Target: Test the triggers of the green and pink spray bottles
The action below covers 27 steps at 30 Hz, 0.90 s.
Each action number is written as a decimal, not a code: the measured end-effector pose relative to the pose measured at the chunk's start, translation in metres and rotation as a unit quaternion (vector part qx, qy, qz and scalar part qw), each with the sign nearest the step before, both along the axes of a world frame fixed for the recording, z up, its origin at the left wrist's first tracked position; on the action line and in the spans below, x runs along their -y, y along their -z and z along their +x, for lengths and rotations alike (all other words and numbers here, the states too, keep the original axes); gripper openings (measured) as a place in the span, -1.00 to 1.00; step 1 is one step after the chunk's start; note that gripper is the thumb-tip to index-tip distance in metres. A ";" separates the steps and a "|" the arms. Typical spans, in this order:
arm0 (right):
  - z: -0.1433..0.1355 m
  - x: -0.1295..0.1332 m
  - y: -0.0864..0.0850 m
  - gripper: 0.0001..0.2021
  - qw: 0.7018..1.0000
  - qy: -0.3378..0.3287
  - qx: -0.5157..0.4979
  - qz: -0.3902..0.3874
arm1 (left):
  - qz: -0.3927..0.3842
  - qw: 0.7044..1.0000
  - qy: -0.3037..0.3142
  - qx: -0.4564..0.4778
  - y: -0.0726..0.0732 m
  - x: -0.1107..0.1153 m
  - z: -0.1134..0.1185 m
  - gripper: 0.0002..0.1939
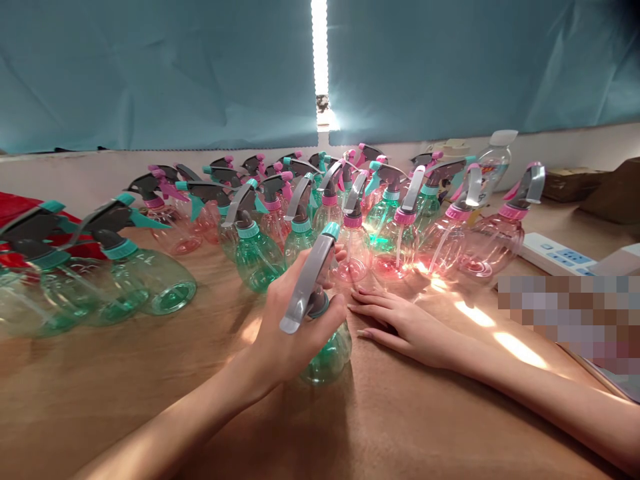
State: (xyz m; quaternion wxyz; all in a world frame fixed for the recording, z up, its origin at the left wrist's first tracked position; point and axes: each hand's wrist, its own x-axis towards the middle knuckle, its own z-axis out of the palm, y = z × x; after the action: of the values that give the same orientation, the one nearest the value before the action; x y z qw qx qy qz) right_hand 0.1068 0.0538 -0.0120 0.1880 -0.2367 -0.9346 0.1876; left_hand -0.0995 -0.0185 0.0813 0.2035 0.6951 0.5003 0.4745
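Observation:
My left hand (295, 320) is wrapped round the neck of a green spray bottle (325, 357), whose grey trigger head with a teal nozzle tilts up between thumb and fingers. The bottle's base appears to stand on the brown table (200, 400). To its right my right hand (395, 323) lies flat on the tabletop, fingers stretched toward the bottle and holding nothing. Just beyond the hands stand a pink spray bottle (353, 257) and a green spray bottle (260, 263). My left fingertips are partly hidden behind the trigger head.
Many more green and pink spray bottles crowd the back; a green spray bottle (170, 287) stands at left before red material (30, 207). At right are a clear bottle with a white cap (495, 160), a white power strip (555, 253) and a brown box (570, 183). A pixelated patch covers the right edge.

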 end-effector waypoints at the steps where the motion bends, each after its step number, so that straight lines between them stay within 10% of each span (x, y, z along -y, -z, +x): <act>1: 0.000 0.000 0.000 -0.54 1.000 0.000 0.002 0.001 | 0.000 1.000 0.000 0.000 0.000 0.000 0.000 -0.62; 27: -0.001 -0.001 -0.002 -0.56 1.000 -0.003 -0.005 0.004 | -0.023 0.999 0.007 -0.037 -0.013 0.004 0.002 -0.84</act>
State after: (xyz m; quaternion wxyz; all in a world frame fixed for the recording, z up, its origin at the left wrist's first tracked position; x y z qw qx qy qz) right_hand 0.1058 0.0546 -0.0103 0.1934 -0.2324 -0.9350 0.1854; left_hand -0.0975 -0.0225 0.0944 0.2037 0.7112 0.5131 0.4353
